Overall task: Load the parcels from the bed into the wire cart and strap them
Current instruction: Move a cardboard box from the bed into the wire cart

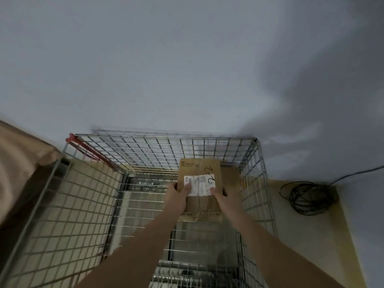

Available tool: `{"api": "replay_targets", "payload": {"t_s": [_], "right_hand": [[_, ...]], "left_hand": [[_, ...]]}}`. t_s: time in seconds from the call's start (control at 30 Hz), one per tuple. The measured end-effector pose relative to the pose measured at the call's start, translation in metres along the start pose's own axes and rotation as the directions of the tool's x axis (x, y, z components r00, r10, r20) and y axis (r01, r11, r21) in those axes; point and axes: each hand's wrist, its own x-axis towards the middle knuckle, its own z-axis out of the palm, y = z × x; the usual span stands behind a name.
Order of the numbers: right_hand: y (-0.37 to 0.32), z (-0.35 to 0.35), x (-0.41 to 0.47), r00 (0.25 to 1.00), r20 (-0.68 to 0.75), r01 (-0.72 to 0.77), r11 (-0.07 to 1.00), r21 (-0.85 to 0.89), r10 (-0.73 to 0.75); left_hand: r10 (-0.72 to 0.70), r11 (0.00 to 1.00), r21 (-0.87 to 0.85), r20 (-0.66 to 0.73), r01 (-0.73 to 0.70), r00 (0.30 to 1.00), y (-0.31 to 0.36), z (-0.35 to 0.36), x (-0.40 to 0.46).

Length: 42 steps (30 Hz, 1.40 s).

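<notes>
Cardboard parcel (199, 183) gripped by both hands inside the wire cart (87, 196), toward its far right corner. Left hand (179, 191) clamps the left edge, thumb on the white shipping label (200, 183); right hand (220, 193) clamps the right edge likewise. Red strap (91, 150) along cart's far left rim. Coiled black cable (307, 197) on floor right of cart. Bed (18, 159) at left.

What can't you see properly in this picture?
Head view only:
- White shipping label on the brown cardboard parcel: print too small and blurred; thumbs cover part.
- Fingers of left hand and right hand: hidden behind the parcel.
- Silver wire cart: near end cut off by bottom edge.
- Bed: mostly outside the left edge.
</notes>
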Motion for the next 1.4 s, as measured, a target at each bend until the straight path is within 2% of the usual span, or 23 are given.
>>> {"api": "replay_targets", "payload": {"t_s": [0.23,0.4,0.57,0.63,0.7,0.83,0.9,1.07,1.13,1.2,1.23,1.3,1.4], "right_hand": [[0.058,0.043,0.123,1.0,0.007,0.009,0.994,-0.109,-0.009],[0.084,0.057,0.167,0.998,-0.007,0.055,0.979,-0.195,-0.057],[0.108,0.062,0.19,0.968,-0.167,0.135,0.951,-0.28,-0.187],[0.118,0.064,0.196,0.945,-0.189,0.177,0.905,-0.387,-0.266],[0.129,0.068,0.2,0.943,-0.128,0.196,0.825,-0.53,-0.306],[0.141,0.069,0.206,0.962,-0.018,0.179,0.684,-0.707,-0.271],[0.135,0.062,0.2,0.972,0.021,0.176,0.665,-0.726,-0.233],[0.076,0.022,0.153,0.969,0.156,0.248,0.734,-0.632,-0.193],[0.033,0.003,0.125,0.959,0.228,0.278,0.69,-0.668,-0.166],[-0.022,-0.014,0.095,0.949,0.262,0.313,0.603,-0.733,-0.175],[-0.056,-0.021,0.075,0.942,0.274,0.336,0.538,-0.773,-0.195],[-0.126,-0.03,0.033,0.925,0.309,0.376,0.418,-0.827,-0.22],[-0.222,-0.027,-0.037,0.867,0.456,0.496,0.244,-0.833,-0.203]], "left_hand": [[0.044,0.994,0.103,-0.039,-0.04,0.998,-0.078,0.032,0.112],[0.054,0.984,0.168,-0.005,-0.053,0.999,-0.108,0.052,0.168],[0.076,0.967,0.24,0.065,-0.089,0.995,-0.126,0.068,0.198],[0.114,0.952,0.278,0.066,-0.128,0.991,-0.132,0.071,0.204],[0.112,0.958,0.26,0.054,-0.123,0.992,-0.136,0.073,0.206],[0.112,0.936,0.326,0.074,-0.13,0.991,-0.135,0.072,0.202],[0.137,0.894,0.415,0.105,-0.169,0.985,-0.126,0.067,0.196],[0.162,0.808,0.539,0.181,-0.235,0.97,-0.071,0.022,0.144],[0.209,0.715,0.638,0.195,-0.286,0.958,-0.035,-0.008,0.107],[0.285,0.521,0.79,0.198,-0.325,0.938,0.008,-0.046,0.066],[0.307,0.462,0.828,0.188,-0.319,0.933,0.03,-0.066,0.045],[0.318,0.459,0.847,0.123,-0.267,0.94,0.073,-0.111,0.0],[0.352,0.484,0.854,0.008,-0.189,0.936,0.125,-0.182,-0.08]]}}
